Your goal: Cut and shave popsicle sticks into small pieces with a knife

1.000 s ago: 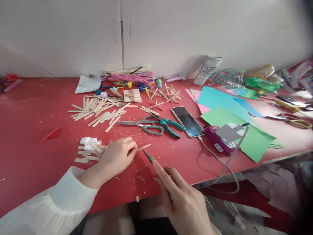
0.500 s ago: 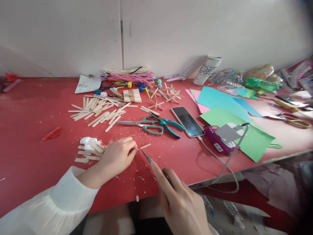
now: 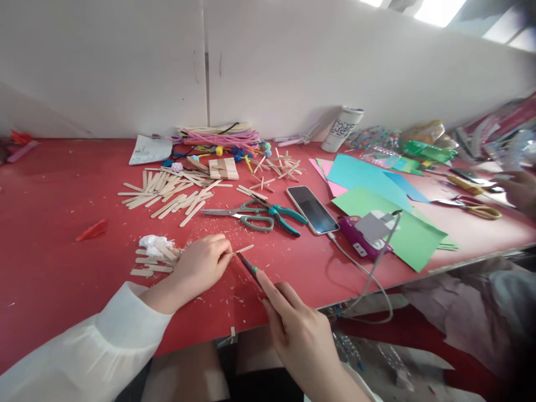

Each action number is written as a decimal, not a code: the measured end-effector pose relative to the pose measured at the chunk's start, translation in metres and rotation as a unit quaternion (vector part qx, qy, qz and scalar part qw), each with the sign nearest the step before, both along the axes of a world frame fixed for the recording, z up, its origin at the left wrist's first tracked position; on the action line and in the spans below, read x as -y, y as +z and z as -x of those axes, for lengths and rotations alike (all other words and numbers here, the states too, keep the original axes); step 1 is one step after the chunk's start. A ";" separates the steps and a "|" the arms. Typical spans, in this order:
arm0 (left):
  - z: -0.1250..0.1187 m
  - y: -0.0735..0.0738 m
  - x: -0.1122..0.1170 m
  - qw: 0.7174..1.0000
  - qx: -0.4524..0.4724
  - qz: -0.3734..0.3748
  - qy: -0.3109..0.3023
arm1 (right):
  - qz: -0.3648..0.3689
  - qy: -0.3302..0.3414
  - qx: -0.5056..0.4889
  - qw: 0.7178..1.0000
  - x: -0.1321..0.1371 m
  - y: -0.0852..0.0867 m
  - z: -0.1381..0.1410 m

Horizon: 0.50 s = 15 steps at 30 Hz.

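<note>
My left hand (image 3: pixel 204 260) pinches a thin wooden craft stick (image 3: pixel 244 249) low over the red table, its free end pointing right. My right hand (image 3: pixel 298 330) is closed round a craft knife (image 3: pixel 248 266) with a green part near its blade, the index finger stretched along it. The blade tip lies at the stick, close to my left fingertips; whether it cuts in I cannot tell. Pale shavings surround both hands. Left of my left hand lie short stick pieces (image 3: pixel 144 272) beside a white fluffy clump (image 3: pixel 154 245).
Beyond my hands lie scissors (image 3: pixel 256 223), pliers (image 3: pixel 288 211) and a phone (image 3: pixel 313 209) on a cable. Loose craft sticks (image 3: pixel 156 185) spread at the back left. Coloured paper (image 3: pixel 371 181), a purple power strip (image 3: pixel 355 237) and a tumbler (image 3: pixel 341 129) stand right. Another person's hand (image 3: pixel 521 190) shows far right.
The knife has turned slightly, its blade showing darker and still near the stick. The view has shifted a little, and another person's hand has appeared at the right edge.
</note>
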<state>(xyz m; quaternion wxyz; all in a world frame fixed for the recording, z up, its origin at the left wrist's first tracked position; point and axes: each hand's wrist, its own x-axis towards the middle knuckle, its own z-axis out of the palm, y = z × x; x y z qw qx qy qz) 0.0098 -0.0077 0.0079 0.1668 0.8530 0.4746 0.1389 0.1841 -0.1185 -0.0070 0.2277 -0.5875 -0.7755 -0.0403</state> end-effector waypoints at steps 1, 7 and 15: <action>0.000 0.000 0.000 1.000 -0.001 0.001 -0.001 | 0.000 0.002 -0.021 1.000 0.001 -0.002 -0.001; 0.000 0.000 0.002 1.000 -0.003 -0.004 -0.004 | -0.014 -0.002 -0.017 1.000 0.005 -0.008 -0.001; 0.000 0.000 0.001 1.000 -0.003 0.000 -0.004 | -0.028 -0.007 0.023 0.999 0.003 -0.004 0.002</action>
